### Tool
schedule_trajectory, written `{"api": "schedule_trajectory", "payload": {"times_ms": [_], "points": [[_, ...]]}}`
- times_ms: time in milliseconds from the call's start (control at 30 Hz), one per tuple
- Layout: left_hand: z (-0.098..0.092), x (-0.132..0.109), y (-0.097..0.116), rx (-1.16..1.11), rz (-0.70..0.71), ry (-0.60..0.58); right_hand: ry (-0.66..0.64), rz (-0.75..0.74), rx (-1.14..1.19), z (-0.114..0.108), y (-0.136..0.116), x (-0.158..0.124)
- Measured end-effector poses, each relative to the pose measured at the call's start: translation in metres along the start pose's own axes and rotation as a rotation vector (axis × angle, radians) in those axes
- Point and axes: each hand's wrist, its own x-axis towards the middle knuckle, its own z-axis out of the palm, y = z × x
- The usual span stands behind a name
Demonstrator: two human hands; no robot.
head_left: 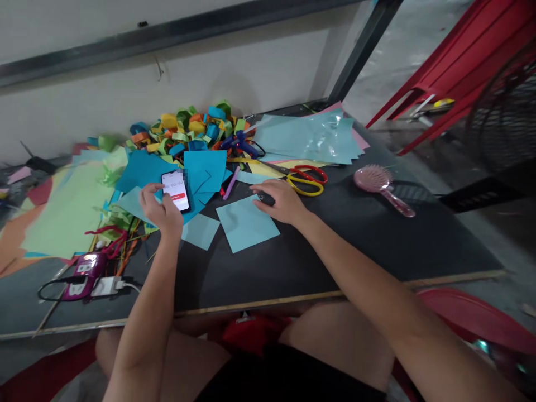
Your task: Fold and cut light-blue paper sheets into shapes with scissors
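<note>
My left hand (161, 209) is at the left edge of a phone (181, 195), its fingers curled and its thumb over the screen. The lit screen shows a timer at zeros and a red button. Blue paper sheets (205, 167) lie behind and beneath the phone. My right hand (282, 201) is closed round a small black object (265, 197), its kind unclear, over the top edge of a light blue paper square (247, 226). Another light blue piece (201, 231) lies between my hands. Beyond my right hand are scissors (307, 180) with red and yellow handles.
Folded coloured paper pieces (188, 128) are heaped by the wall, with a blue glue gun (243, 144) beside them. Paper stacks lie left (67, 206) and back right (305, 134). A pink hairbrush (379, 183) lies right; a purple device (86, 273) with cables sits front left.
</note>
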Motion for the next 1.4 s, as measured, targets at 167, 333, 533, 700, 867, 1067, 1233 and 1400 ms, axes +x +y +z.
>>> {"api": "schedule_trajectory", "payload": {"times_ms": [167, 333, 533, 700, 867, 1067, 1233, 1400], "points": [[-0.008, 0.015, -0.012, 0.206, 0.041, 0.096, 0.029, 0.065, -0.052, 0.003, 0.004, 0.0], [-0.014, 0.027, -0.027, 0.295, -0.131, 0.082, 0.037, 0.087, -0.05, 0.008, 0.006, 0.0], [-0.008, 0.017, -0.024, 0.249, 0.051, 0.148, 0.045, 0.077, -0.033, 0.003, 0.012, 0.0], [0.003, -0.005, -0.01, 0.147, 0.483, -0.147, -0.084, 0.082, -0.04, 0.001, 0.009, -0.002], [0.016, -0.037, 0.015, 0.061, 0.861, -0.623, -0.209, 0.111, -0.162, 0.004, 0.0, -0.003], [0.022, -0.039, 0.019, 0.009, 0.94, -0.762, -0.142, 0.132, -0.229, 0.009, -0.003, -0.003], [0.019, -0.031, 0.015, 0.045, 0.832, -0.803, -0.037, 0.182, -0.207, 0.016, -0.005, -0.004], [0.019, -0.034, 0.018, 0.05, 0.82, -0.91, -0.01, 0.148, -0.146, 0.017, -0.005, -0.002]]}}
